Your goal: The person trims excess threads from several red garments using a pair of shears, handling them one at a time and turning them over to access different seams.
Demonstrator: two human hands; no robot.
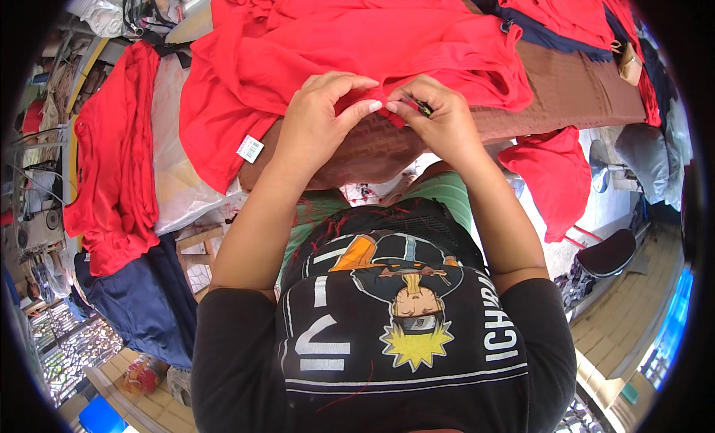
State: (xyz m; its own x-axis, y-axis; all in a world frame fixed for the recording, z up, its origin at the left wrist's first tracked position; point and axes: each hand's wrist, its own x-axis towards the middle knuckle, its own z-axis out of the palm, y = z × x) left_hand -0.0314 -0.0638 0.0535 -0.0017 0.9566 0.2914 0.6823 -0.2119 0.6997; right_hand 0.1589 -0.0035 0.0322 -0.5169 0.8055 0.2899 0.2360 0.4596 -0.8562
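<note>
A red garment (320, 61) lies spread over the brown cloth-covered table in front of me, a white barcode tag (250, 148) hanging at its left edge. My left hand (319, 116) is closed in a pinch on a small fold of this red fabric, thumb and forefinger almost meeting. Right beside it, my right hand (445, 114) is closed around a small tool (424, 107) with a black and yellowish body and a thin metal part. Its exact kind is mostly hidden by the fingers. The fingertips of both hands nearly touch at the fabric.
More red garments hang at the left (123, 157) above dark blue cloth (145, 299). At the far right lie red and navy garments (555, 12). A red cloth (551, 176) hangs below the brown table cover (566, 90). A black-seated stool (607, 253) stands at right.
</note>
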